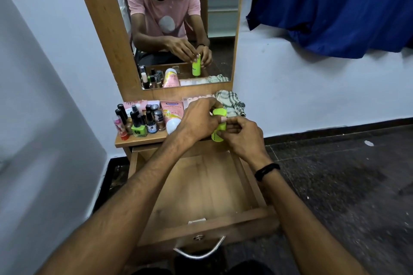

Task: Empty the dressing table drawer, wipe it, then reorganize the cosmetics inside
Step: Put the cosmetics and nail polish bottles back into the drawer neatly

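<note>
Tabletop (pixel 143 140) | hands: left hand (pixel 199 118), right hand (pixel 242 135) both grip green bottle (pixel 220 128)

Dim, soft light; edges warped, blurry.

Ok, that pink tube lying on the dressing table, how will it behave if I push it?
The pink tube looks like soft plastic, so it probably gives when squeezed. Lying flat with a round white cap, it may roll rather than tip. Nail polish bottles stand close beside it; a sideways push could knock them.
</note>
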